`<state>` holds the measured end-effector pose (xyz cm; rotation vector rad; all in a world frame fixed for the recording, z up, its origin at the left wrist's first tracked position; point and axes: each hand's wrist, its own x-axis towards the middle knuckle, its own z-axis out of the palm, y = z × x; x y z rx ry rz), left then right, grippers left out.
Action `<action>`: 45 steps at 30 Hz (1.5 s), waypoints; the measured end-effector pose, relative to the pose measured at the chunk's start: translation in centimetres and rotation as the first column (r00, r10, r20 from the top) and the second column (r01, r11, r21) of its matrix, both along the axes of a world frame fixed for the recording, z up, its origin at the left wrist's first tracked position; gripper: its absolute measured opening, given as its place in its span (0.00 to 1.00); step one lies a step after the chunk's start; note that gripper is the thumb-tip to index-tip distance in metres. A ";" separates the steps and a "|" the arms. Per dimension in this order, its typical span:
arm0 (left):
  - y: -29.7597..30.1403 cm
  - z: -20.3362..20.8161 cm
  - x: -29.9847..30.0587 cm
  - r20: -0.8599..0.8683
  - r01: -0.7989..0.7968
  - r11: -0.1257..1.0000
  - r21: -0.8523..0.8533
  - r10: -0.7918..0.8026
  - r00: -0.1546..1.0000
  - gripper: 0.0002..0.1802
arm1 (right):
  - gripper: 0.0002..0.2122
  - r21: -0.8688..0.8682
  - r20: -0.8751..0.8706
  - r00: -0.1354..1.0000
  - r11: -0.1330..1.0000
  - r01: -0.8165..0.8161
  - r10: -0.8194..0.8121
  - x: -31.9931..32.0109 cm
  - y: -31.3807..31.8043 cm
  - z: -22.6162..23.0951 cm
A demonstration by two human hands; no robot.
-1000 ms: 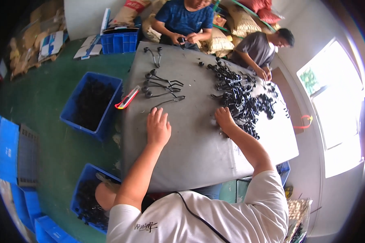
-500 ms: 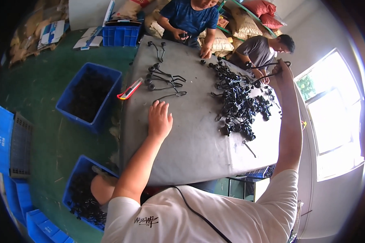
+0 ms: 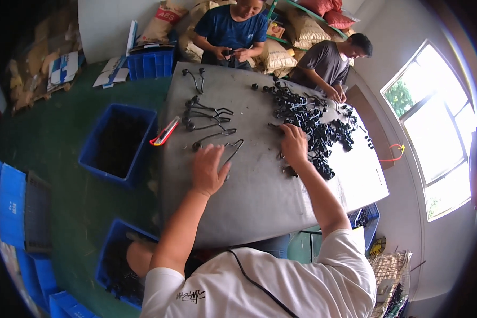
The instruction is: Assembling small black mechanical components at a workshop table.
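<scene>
On the grey table point(image 3: 259, 212), my left hand point(image 3: 209, 169) has its fingers spread beside a dark bent rod point(image 3: 240, 148) with nothing visibly gripped. Beyond it, several bent rods with round black ends point(image 3: 209, 114) lie in a rough column, and a V-shaped pair point(image 3: 199, 82) sits farther away. My right hand point(image 3: 294, 144) is at the left edge of a heap of black rod parts point(image 3: 323, 119). Its fingers are closed around a bent rod point(image 3: 273, 125), whose tip sticks out at the left; the rest is hidden.
A red utility knife point(image 3: 165, 131) lies at the table's left edge. Blue bins point(image 3: 152, 132) of dark parts stand on the floor at left. Two people work across the table, one in a blue shirt point(image 3: 230, 26), one in grey point(image 3: 318, 63). Sacks point(image 3: 275, 58) are stacked behind.
My right hand, raised at the far right with bent rods, has come down to the heap's left edge. Another bent rod now lies beside my left hand, whose fingers have spread. The view has shifted.
</scene>
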<state>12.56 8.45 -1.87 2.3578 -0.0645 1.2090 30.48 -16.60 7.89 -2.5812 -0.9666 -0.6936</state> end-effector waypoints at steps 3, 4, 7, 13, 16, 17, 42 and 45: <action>-0.6 -0.7 0.4 -0.100 0.117 0.992 0.053 -0.111 0.989 0.30 | 0.23 -0.220 -0.001 0.990 0.966 0.139 -0.142 1.4 -4.2 0.9; -0.7 -0.7 0.6 -0.116 0.131 0.991 0.036 -0.126 0.985 0.31 | 0.23 -0.362 0.062 0.985 0.916 0.172 -0.160 1.8 -5.6 0.5; -0.8 -0.6 0.7 -0.159 0.138 0.988 0.067 -0.126 0.979 0.30 | 0.21 -0.445 -0.023 0.967 0.869 0.219 -0.255 3.3 -7.5 -1.7; -0.5 -0.5 0.9 -0.143 0.158 0.985 0.072 -0.146 0.979 0.24 | 0.16 -0.065 -0.007 0.992 0.990 0.122 -0.122 12.9 -9.1 2.5; -0.6 -0.6 0.9 -0.148 0.161 0.986 0.048 -0.153 0.977 0.23 | 0.14 0.244 0.068 0.981 0.956 0.161 -0.182 18.0 -10.5 11.0; -1.1 -0.7 1.1 -0.142 0.172 0.984 0.050 -0.163 0.976 0.23 | 0.14 0.346 0.064 0.977 0.923 0.170 -0.204 19.3 -11.6 13.4; -1.0 0.1 0.8 -0.101 0.084 0.984 0.157 -0.069 0.993 0.29 | 0.07 0.577 0.226 0.965 0.780 -0.242 0.132 5.9 -9.6 32.7; -1.4 0.9 0.9 -0.071 0.117 0.980 0.162 -0.107 0.992 0.38 | 0.06 0.615 0.234 0.913 0.677 -0.404 0.333 4.5 -10.5 29.8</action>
